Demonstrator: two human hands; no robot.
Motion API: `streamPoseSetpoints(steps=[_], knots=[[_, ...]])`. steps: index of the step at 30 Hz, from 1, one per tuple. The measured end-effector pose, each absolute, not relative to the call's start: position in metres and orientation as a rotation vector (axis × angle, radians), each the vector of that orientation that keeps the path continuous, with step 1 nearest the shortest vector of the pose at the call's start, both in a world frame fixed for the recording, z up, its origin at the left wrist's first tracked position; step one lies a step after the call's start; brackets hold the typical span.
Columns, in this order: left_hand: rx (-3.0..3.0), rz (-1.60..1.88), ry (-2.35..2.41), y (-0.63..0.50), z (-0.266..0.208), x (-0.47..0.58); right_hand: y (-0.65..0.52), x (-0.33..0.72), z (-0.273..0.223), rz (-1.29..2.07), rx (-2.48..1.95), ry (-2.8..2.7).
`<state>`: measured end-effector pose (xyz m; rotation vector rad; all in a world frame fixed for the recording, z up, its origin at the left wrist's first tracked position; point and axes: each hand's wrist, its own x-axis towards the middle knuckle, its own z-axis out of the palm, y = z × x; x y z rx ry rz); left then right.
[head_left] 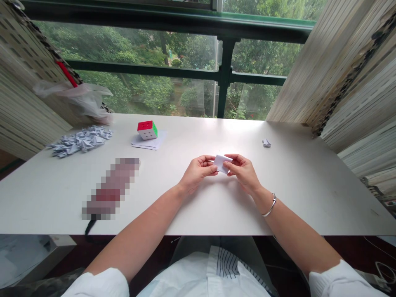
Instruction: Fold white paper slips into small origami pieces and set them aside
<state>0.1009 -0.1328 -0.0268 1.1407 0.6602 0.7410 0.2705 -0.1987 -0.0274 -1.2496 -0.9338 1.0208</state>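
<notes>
A small folded piece of white paper (220,161) is held just above the white table, between both hands. My left hand (198,171) pinches its left edge with thumb and fingers. On the other side my right hand (243,170) grips the right part, the thumb lying across the paper's face. A silver bracelet (272,205) circles the right wrist. The paper's underside and some fingertips behind it are hidden.
On the white table (297,185) lie a heap of folded paper pieces (82,141), a puzzle cube (147,130) on flat paper sheets (157,142), a blurred-out long object (111,189) with a black cord, and a crumpled-looking paper piece (266,143). Windows and curtains stand behind.
</notes>
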Motion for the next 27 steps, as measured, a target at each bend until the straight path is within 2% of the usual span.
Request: streamPoseSetpoints(steps=[27], knots=[[1.131,0.925,0.743,-0.1273,-0.0327,0.1030,-0.1993,0.2636,-0.0280,1.041,-1.200,-0.972]])
